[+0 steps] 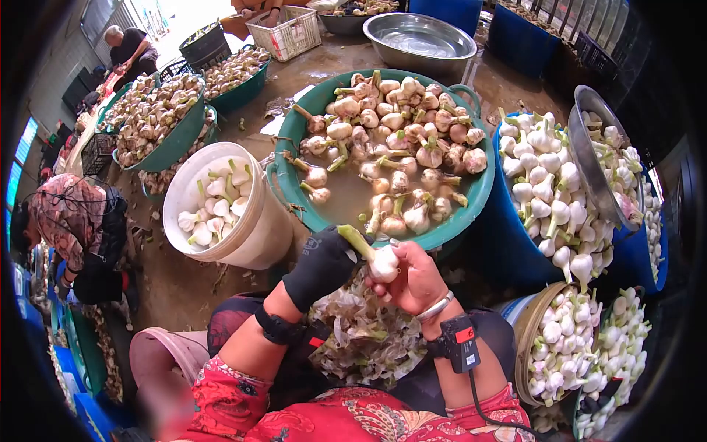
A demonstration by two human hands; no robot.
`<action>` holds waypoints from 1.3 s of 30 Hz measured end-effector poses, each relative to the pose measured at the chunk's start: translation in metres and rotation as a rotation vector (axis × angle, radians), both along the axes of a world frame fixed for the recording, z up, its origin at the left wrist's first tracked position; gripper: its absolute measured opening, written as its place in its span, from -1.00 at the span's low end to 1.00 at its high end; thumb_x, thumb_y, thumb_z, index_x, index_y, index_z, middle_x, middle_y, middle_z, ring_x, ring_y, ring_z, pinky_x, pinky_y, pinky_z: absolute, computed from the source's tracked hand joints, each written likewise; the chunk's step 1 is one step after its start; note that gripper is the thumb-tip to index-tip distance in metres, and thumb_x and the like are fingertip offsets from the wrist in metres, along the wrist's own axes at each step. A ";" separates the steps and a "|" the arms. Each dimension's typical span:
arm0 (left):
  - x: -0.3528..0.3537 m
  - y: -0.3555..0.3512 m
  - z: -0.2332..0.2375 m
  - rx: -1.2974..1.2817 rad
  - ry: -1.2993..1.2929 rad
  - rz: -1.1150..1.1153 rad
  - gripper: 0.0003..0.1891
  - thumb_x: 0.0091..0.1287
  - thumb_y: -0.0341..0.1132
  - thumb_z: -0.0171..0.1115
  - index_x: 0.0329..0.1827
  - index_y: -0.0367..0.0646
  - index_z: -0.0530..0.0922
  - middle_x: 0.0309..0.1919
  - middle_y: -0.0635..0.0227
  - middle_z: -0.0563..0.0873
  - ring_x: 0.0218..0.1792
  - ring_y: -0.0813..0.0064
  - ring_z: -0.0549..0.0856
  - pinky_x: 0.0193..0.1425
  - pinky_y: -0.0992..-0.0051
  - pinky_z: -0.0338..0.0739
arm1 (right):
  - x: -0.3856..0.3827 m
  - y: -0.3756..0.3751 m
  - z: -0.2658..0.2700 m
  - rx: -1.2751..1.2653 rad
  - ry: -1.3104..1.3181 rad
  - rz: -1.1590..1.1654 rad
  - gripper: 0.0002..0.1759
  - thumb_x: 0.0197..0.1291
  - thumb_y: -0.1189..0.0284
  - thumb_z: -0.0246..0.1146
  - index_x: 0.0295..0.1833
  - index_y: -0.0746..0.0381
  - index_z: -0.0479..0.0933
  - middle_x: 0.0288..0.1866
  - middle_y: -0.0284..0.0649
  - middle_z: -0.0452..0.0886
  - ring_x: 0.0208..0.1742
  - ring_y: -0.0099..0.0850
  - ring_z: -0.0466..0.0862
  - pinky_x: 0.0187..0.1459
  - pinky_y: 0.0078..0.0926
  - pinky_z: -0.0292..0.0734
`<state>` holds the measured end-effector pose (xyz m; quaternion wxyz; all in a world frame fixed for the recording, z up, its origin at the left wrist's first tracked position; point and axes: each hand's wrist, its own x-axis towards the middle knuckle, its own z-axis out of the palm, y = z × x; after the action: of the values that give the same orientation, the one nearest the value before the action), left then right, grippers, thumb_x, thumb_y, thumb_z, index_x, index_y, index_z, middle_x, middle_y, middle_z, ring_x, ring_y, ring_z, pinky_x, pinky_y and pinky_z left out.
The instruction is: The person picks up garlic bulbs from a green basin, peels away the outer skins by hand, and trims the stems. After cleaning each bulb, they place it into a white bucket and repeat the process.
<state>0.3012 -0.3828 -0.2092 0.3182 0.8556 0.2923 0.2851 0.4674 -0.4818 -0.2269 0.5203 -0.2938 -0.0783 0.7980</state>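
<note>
A white garlic bulb (384, 264) with a thick green stem is held between my two hands, just in front of a green tub (283, 158). My left hand (322, 267), in a black glove, is closed at the stem. The bare fingers of my right hand (417, 278) are closed around the bulb from the right. Below my hands lies a heap of papery garlic skins (364, 335). The tub holds murky water with many unpeeled garlic bulbs (431, 155) in it.
Left of the tub stands a white bucket (254, 236) with several peeled bulbs. A blue tub (508, 228) and a tan bucket (524, 346) full of white garlic stand at right. Behind are a metal basin (468, 50) and a white crate (291, 35). Other people sit at left.
</note>
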 end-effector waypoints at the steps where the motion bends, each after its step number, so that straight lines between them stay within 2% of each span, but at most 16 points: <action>1: 0.001 -0.001 0.002 -0.024 -0.045 -0.091 -0.82 0.10 -0.39 0.30 -0.23 -0.20 0.59 -0.37 0.20 0.63 -0.30 0.19 0.63 -0.19 0.32 0.51 | -0.001 -0.003 -0.001 -0.003 -0.001 0.001 -0.47 0.29 0.07 -0.11 0.00 0.31 0.48 -0.35 -0.01 0.62 -0.48 -0.35 0.57 -0.44 -0.44 0.44; 2: 0.001 -0.003 0.004 -0.047 -0.090 -0.180 -0.80 0.07 -0.39 0.31 -0.24 -0.20 0.59 -0.35 0.17 0.61 -0.26 0.11 0.61 -0.15 0.28 0.50 | -0.003 -0.005 -0.002 0.035 0.038 0.176 -0.47 0.28 0.07 -0.10 -0.01 0.31 0.48 -0.34 0.02 0.63 -0.46 -0.34 0.60 -0.45 -0.44 0.45; 3: 0.003 -0.006 0.009 -0.062 0.014 -0.125 -0.70 0.05 -0.42 0.41 -0.12 -0.20 0.63 -0.30 0.27 0.69 -0.25 0.40 0.70 -0.13 0.44 0.57 | -0.005 -0.006 -0.002 0.074 0.080 0.350 -0.47 0.28 0.07 -0.09 -0.01 0.31 0.48 -0.32 0.04 0.63 -0.44 -0.33 0.62 -0.46 -0.45 0.47; 5: 0.001 -0.006 -0.001 -0.361 -0.116 -0.168 -0.72 0.11 -0.39 0.38 -0.10 -0.22 0.62 -0.25 0.34 0.70 -0.22 0.47 0.69 -0.09 0.45 0.58 | -0.006 -0.006 0.001 0.130 0.102 0.361 -0.49 0.28 0.08 -0.04 0.05 0.29 0.46 -0.30 0.08 0.64 -0.40 -0.30 0.66 -0.46 -0.48 0.51; 8: -0.016 0.002 -0.004 -0.983 -0.393 -0.107 -0.81 0.31 -0.31 0.23 -0.14 -0.24 0.63 -0.28 0.33 0.67 -0.35 0.51 0.67 -0.26 0.52 0.58 | 0.003 -0.005 0.016 0.113 0.061 -0.012 -0.55 0.35 0.17 -0.01 0.16 0.28 0.38 -0.23 0.00 0.65 -0.37 -0.34 0.68 -0.38 -0.48 0.60; 13: -0.015 -0.003 0.022 -1.126 -0.138 -0.047 -0.69 0.26 -0.34 0.27 0.02 -0.27 0.55 -0.25 0.33 0.68 -0.39 0.54 0.64 -0.30 0.56 0.54 | 0.004 -0.002 0.021 0.125 0.001 -0.125 -0.61 0.39 0.20 0.00 0.16 0.23 0.37 -0.19 -0.03 0.65 -0.32 -0.30 0.70 -0.37 -0.46 0.62; 17: -0.006 -0.009 0.021 -1.163 -0.490 -0.069 -0.67 0.21 -0.39 0.29 0.05 -0.26 0.58 -0.20 0.37 0.68 -0.19 0.56 0.62 -0.07 0.52 0.51 | -0.007 0.000 0.024 0.131 -0.098 -0.134 -0.65 0.37 0.29 0.06 0.17 0.23 0.40 -0.21 -0.14 0.65 -0.30 -0.38 0.68 -0.36 -0.53 0.61; 19: -0.004 -0.009 0.025 -1.003 -0.458 -0.065 -0.74 0.23 -0.46 0.28 -0.01 -0.23 0.61 -0.20 0.43 0.68 -0.23 0.62 0.61 -0.11 0.59 0.50 | -0.011 0.004 0.017 0.106 -0.522 -0.352 -0.74 0.35 0.40 0.09 0.08 0.26 0.48 -0.26 -0.25 0.62 -0.30 -0.53 0.61 -0.27 -0.64 0.55; 21: -0.009 -0.005 0.015 -0.984 -0.422 -0.064 -0.74 0.23 -0.49 0.27 0.00 -0.24 0.60 -0.22 0.42 0.69 -0.25 0.63 0.61 -0.12 0.59 0.50 | -0.017 0.004 0.016 0.227 -0.514 -0.513 -0.84 0.31 0.51 0.13 -0.08 0.33 0.55 -0.26 -0.31 0.58 -0.28 -0.59 0.54 -0.18 -0.67 0.48; 23: -0.012 0.000 0.012 -1.016 -0.474 -0.015 -0.73 0.23 -0.49 0.26 0.00 -0.26 0.60 -0.25 0.41 0.70 -0.30 0.63 0.61 -0.15 0.58 0.51 | -0.017 0.001 0.025 0.561 -1.064 -0.641 -0.86 0.27 0.57 0.12 -0.14 0.40 0.55 -0.24 -0.32 0.54 -0.24 -0.58 0.51 -0.13 -0.60 0.46; 29: -0.020 0.005 0.015 -1.047 -0.525 0.001 -0.73 0.26 -0.44 0.22 0.01 -0.30 0.58 -0.24 0.34 0.70 -0.25 0.56 0.66 -0.09 0.53 0.56 | -0.013 -0.016 0.030 0.768 -1.552 -0.451 -0.86 0.02 0.60 0.17 -0.25 0.33 0.52 -0.32 -0.07 0.51 -0.24 -0.10 0.55 -0.18 -0.33 0.49; 31: -0.019 0.009 0.013 -0.957 -0.564 0.033 -0.73 0.27 -0.38 0.21 -0.01 -0.34 0.57 -0.17 0.22 0.70 -0.23 0.42 0.68 -0.05 0.43 0.58 | -0.015 -0.020 0.026 0.911 -1.769 -0.020 -0.80 0.06 0.56 0.16 -0.17 0.30 0.57 -0.31 -0.06 0.56 -0.31 -0.13 0.58 -0.24 -0.34 0.52; 33: -0.017 0.004 0.023 -0.910 -0.525 0.037 -0.71 0.27 -0.39 0.20 0.02 -0.33 0.56 -0.14 0.25 0.69 -0.17 0.45 0.67 -0.01 0.43 0.57 | -0.025 -0.026 -0.004 0.800 -1.498 0.382 -0.71 0.00 0.52 0.19 -0.09 0.23 0.57 -0.38 0.03 0.60 -0.33 -0.02 0.60 -0.27 -0.14 0.50; 35: -0.014 0.000 0.027 -0.855 -0.500 0.010 -0.69 0.26 -0.40 0.21 0.05 -0.31 0.56 -0.12 0.30 0.69 -0.10 0.52 0.64 0.03 0.47 0.53 | -0.024 -0.029 -0.003 0.654 -1.731 0.638 -0.81 0.00 0.52 0.19 -0.22 0.24 0.59 -0.40 0.04 0.60 -0.35 0.00 0.60 -0.29 -0.11 0.49; 37: -0.014 -0.001 0.025 -0.865 -0.469 0.003 -0.69 0.24 -0.45 0.23 0.06 -0.29 0.57 -0.09 0.33 0.68 -0.11 0.56 0.62 0.03 0.51 0.52 | -0.016 -0.019 0.013 0.568 -1.892 0.363 -0.90 0.00 0.48 0.21 -0.37 0.26 0.59 -0.42 0.04 0.58 -0.37 -0.02 0.59 -0.31 -0.15 0.50; 39: -0.012 -0.001 0.023 -0.873 -0.440 -0.008 -0.68 0.23 -0.51 0.25 0.07 -0.26 0.57 -0.06 0.37 0.68 -0.12 0.60 0.61 0.03 0.56 0.50 | -0.018 -0.014 0.035 0.575 -1.637 -0.325 -0.95 -0.04 0.54 0.30 -0.44 0.26 0.55 -0.51 -0.15 0.50 -0.51 -0.26 0.52 -0.38 -0.41 0.49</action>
<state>0.2888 -0.3841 -0.1864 0.7026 0.5627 0.3071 0.3088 0.4497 -0.4958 -0.1917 0.4617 -0.6386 -0.5813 0.2027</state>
